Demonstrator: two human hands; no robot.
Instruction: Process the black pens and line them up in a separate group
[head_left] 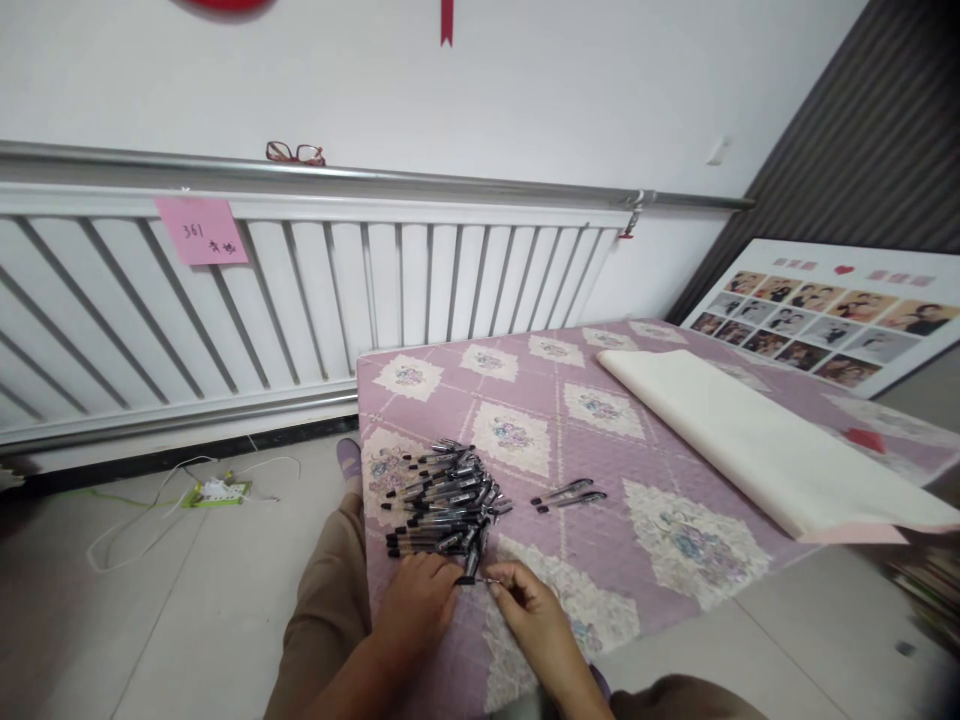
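Note:
A pile of black gel pens (pixel 450 500) with clear barrels lies on the patterned pink-purple cloth near its left edge. Just below the pile, my left hand (pixel 420 600) is closed around a pen, whose black end (pixel 466 580) shows past the fingers. Close beside it, my right hand (pixel 529 610) pinches a thin, small piece at that end between thumb and fingertips; its exact kind is too small to make out. Two more pens (pixel 570 496) lie side by side, apart from the pile, to the right.
The pens rest on a cloth-covered table or bed (pixel 585 450). A folded white sheet (pixel 720 430) lies at right, before a photo board (pixel 817 315). Behind runs a white radiator (pixel 420 270) with a pink note (pixel 201 232) and glasses (pixel 295 153). A power strip (pixel 217 492) lies on the floor.

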